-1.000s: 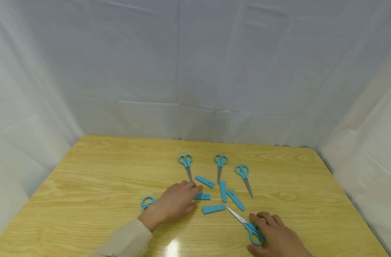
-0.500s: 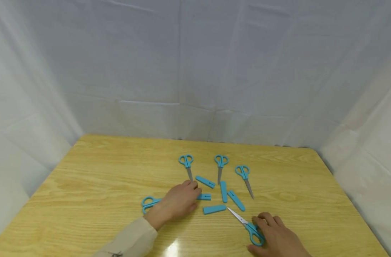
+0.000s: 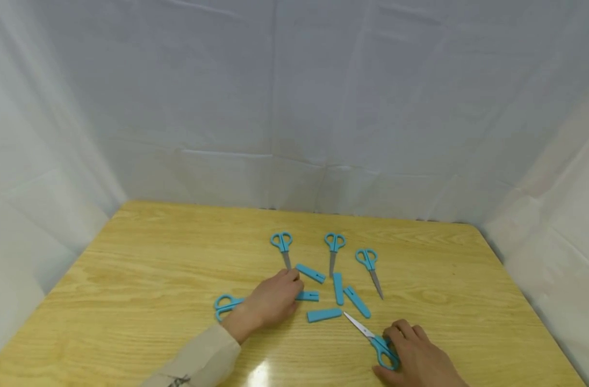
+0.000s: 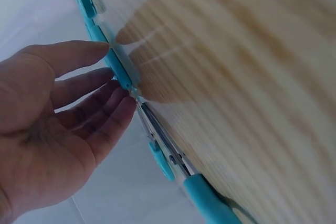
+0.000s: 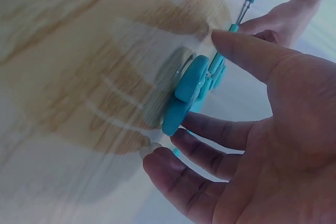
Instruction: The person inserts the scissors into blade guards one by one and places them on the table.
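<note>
My left hand [image 3: 272, 298] is low over the table, thumb and fingertips at the two sides of a light-blue scissors cap [image 3: 309, 296]. In the left wrist view that cap [image 4: 119, 69] lies between the thumb tip and the curved fingers. Partly under the left hand and forearm is a pair of scissors [image 3: 225, 305], its blades hidden. My right hand [image 3: 417, 355] rests round the handle of the nearest blue scissors [image 3: 381, 352], whose blades point up-left. In the right wrist view the fingers reach the handle [image 5: 186, 95], while the thumb tip stands slightly off it.
Three more scissors lie farther back: the left one [image 3: 282, 244], the middle one [image 3: 333, 244] and the right one [image 3: 368, 262]. Other loose caps, such as one [image 3: 324, 315] and another [image 3: 357, 301], lie between them and the hands. White curtains [image 3: 294, 107] surround the wooden table [image 3: 169, 242].
My left hand has shifted slightly right over the cap, and its spread thumb has drawn in under the hand. The right fingers have edged closer round the scissors handle.
</note>
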### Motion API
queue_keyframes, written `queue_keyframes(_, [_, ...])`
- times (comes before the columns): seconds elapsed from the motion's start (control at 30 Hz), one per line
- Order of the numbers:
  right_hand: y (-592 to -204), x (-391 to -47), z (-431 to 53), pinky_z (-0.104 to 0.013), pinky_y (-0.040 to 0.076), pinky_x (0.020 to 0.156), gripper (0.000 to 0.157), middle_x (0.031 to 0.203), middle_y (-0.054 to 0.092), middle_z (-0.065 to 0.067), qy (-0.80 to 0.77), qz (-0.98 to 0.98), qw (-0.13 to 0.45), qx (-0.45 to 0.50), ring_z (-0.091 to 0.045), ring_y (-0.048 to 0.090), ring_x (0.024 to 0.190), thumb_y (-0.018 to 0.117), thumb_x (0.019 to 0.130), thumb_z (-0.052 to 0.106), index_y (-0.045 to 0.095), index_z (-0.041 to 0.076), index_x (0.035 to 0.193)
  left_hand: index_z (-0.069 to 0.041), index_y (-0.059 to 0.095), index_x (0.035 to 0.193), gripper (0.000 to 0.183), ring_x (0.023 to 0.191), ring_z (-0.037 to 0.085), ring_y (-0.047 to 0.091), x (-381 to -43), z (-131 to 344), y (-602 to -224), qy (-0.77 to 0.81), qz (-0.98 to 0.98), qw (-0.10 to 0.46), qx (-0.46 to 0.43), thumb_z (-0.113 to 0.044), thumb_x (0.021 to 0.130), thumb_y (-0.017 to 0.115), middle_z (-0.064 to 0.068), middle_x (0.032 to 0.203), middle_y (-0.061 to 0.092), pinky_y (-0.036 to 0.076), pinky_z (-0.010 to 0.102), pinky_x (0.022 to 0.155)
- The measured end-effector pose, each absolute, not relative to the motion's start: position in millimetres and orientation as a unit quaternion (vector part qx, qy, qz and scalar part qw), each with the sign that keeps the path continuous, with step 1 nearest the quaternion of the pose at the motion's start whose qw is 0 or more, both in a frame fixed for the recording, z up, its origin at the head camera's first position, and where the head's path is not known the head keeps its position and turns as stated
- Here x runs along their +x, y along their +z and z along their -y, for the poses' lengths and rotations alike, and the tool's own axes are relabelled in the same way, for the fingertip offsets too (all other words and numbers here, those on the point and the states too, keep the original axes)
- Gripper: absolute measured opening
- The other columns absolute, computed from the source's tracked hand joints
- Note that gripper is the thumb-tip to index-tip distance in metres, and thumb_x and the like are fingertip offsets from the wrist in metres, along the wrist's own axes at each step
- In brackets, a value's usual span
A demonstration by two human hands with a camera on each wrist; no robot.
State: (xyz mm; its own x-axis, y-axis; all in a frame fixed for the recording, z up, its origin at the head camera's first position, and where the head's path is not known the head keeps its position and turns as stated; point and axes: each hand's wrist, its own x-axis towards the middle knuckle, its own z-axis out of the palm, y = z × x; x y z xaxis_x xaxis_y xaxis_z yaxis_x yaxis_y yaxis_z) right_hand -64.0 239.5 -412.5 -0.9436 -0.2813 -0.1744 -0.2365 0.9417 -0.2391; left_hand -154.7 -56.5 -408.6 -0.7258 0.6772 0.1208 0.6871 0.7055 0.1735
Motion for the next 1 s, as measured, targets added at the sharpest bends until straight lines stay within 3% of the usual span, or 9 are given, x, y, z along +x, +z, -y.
queue_keyframes(0.4, [-409, -65, -234, -0.042, 0.048, 0.061, 0.052, 0.111, 0.052, 0.000, -0.113, -0.981, 0.126, -0.090, -0.023, 0.050, 0.088, 0.076, 0.073, 0.052, 0.061, 0.017, 0.108, -0.002, 0.064, 0.095, 0.010, 0.077, 0.021, 0.052, -153, 49, -408, -0.100, 0.936, 0.010, -0.339, -0.008, 0.087, 0.063, 0.007, 0.089, 0.052, 0.049, 0.030, 0.064])
queue_keyframes(0.63, [-409, -65, -233, -0.039, 0.044, 0.059, 0.045, 0.105, 0.051, 0.000, -0.112, -0.979, 0.138, -0.095, -0.020, 0.047, 0.079, 0.077, 0.076, 0.046, 0.060, 0.015, 0.103, -0.003, 0.062, 0.083, 0.001, 0.071, 0.023, 0.055, -156, 45, -408, -0.106, 0.937, 0.010, -0.334, -0.004, 0.083, 0.063, 0.008, 0.080, 0.053, 0.048, 0.032, 0.063])
queue_keyframes(0.83, [-409, -66, -232, -0.036, 0.042, 0.057, 0.036, 0.098, 0.050, -0.002, -0.126, -0.977, 0.141, -0.102, -0.018, 0.045, 0.070, 0.076, 0.078, 0.036, 0.059, 0.013, 0.101, -0.007, 0.057, 0.070, 0.015, 0.068, 0.021, 0.057, -160, 42, -406, -0.116, 0.936, 0.002, -0.331, 0.002, 0.080, 0.063, 0.005, 0.072, 0.055, 0.049, 0.033, 0.063])
queue_keyframes(1.0, [-408, -68, -229, -0.033, 0.037, 0.053, 0.028, 0.088, 0.046, -0.002, -0.141, -0.976, 0.137, -0.095, -0.019, 0.041, 0.063, 0.071, 0.072, 0.025, 0.057, 0.014, 0.093, -0.009, 0.055, 0.071, 0.018, 0.067, 0.017, 0.055, -166, 41, -402, -0.133, 0.937, -0.041, -0.322, 0.003, 0.080, 0.064, 0.001, 0.070, 0.054, 0.049, 0.032, 0.063])
